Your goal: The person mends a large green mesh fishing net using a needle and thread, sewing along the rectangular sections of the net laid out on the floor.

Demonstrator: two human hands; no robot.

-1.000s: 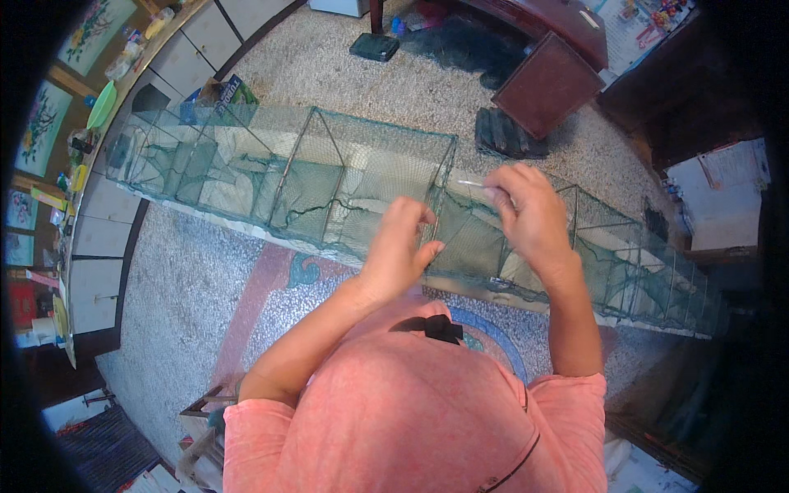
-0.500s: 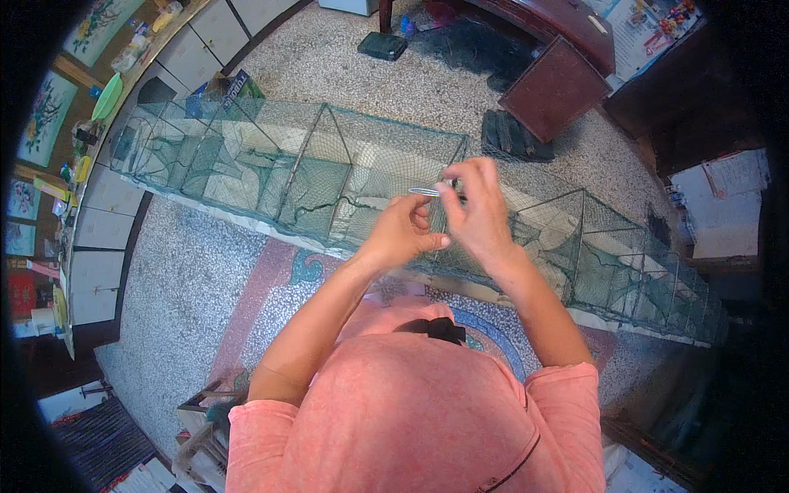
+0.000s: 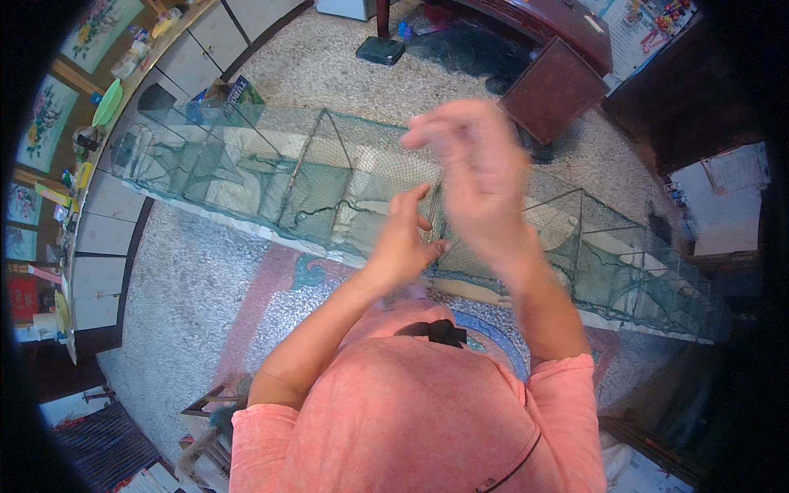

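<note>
A long green mesh net trap (image 3: 325,185) with thin rectangular frames stretches across in front of me, over a pale support. My left hand (image 3: 403,238) is at its near middle, beside one upright frame. The thumb and index finger stand apart and the other fingers bend; whether they touch the mesh cannot be made out. My right hand (image 3: 477,164) is raised above the net, smeared by motion. Its fingers point left, and anything in them is hidden by the blur.
Speckled floor lies around the net, with a coloured inlaid pattern near me. At the left runs a curved row of pale cabinets (image 3: 99,238). A brown square board (image 3: 555,89) leans by a dark red table (image 3: 567,33). Dark netting (image 3: 468,51) and a dark flat case (image 3: 380,50) lie beyond.
My right hand has risen up and away from the left hand. The slim silvery tool seen at its fingertips before no longer shows. My left hand's index finger has straightened a little.
</note>
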